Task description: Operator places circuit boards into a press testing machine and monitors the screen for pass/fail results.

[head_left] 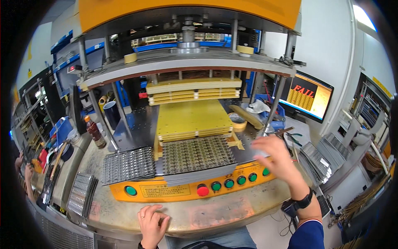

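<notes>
My left hand rests low at the front edge of the worktop, fingers loosely bent and apart, holding nothing. My right hand is raised over the right end of the orange control panel, above a green button. Its fingers reach left, spread and a little blurred; a pale patch beside them is unclear. Between the hands, a stack of perforated metal sheets lies in front of the yellow fixture plate. Another metal sheet pile overlaps the press bed to its left.
The press's upper plate hangs above the fixture on posts. More sheets lean at left, others at right. A brown bottle, a tape roll, pliers and a monitor stand around. A red button projects in front.
</notes>
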The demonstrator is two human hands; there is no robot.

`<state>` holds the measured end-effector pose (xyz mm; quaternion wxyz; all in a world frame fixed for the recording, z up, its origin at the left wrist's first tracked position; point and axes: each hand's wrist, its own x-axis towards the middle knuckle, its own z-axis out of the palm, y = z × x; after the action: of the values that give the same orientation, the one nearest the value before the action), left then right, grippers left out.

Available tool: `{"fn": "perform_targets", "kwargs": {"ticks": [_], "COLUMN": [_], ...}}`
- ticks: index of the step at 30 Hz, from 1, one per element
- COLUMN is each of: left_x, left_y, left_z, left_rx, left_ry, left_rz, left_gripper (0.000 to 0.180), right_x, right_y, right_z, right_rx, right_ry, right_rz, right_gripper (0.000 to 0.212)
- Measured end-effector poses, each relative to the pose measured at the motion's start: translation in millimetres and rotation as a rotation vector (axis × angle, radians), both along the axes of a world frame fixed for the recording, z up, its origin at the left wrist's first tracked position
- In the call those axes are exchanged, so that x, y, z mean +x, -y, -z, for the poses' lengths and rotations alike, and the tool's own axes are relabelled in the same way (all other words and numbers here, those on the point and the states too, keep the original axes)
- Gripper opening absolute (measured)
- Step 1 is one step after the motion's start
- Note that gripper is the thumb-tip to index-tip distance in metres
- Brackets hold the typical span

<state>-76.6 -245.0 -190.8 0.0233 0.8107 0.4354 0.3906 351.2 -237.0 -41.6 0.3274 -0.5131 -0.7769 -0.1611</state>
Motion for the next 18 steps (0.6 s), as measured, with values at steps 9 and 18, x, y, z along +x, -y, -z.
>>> {"fn": "perform_targets", "kwargs": {"ticks": [9,18], "left_x": [2.8,2.7], "left_y": [-4.2,-4.1], "left_z": [6.5,4.4], "left_rx": [0.035,0.061], "left_ry": [0.052,0.053], "left_rz": [-0.009,-0.025], "left_gripper": [0.029,0.022], "right_x": [-79.7,-84.4], "right_y": [-28.5,-19.2], "right_z": [-3.2,-24.3], "right_rx": [-0.030,-0.223], "right_ry": [0.345,0.134], "right_rz": [-0.042,-0.122], "right_gripper": [0.043,0.034]}}
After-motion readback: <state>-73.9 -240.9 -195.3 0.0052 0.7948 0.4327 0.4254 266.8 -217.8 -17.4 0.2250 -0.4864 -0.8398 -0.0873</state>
